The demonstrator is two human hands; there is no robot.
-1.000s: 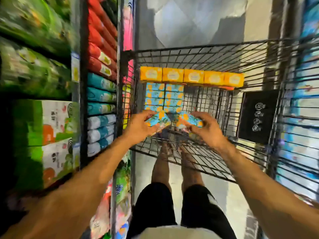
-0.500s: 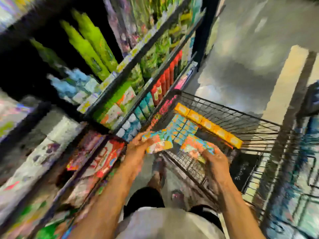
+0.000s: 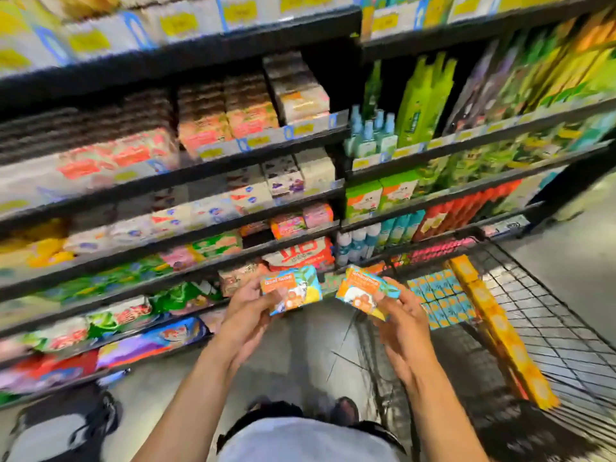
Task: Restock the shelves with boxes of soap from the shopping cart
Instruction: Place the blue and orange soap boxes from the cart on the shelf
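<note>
A person faces the shelves [image 3: 233, 208], the shopping cart [image 3: 533, 328] just right of them. The left hand [image 3: 248, 315] grips one soap box [image 3: 291, 288], and the right hand [image 3: 398, 315] grips another box [image 3: 365, 290], both label-up, probably ready for shelving. More blue boxes [image 3: 440, 298] stay in the cart. A dark gap [image 3: 256, 236] above the boxes seems free.

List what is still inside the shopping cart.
Inside the shopping cart lie a block of blue soap boxes and a row of yellow boxes. The near end is blurred, so anything there cannot be told.
</note>
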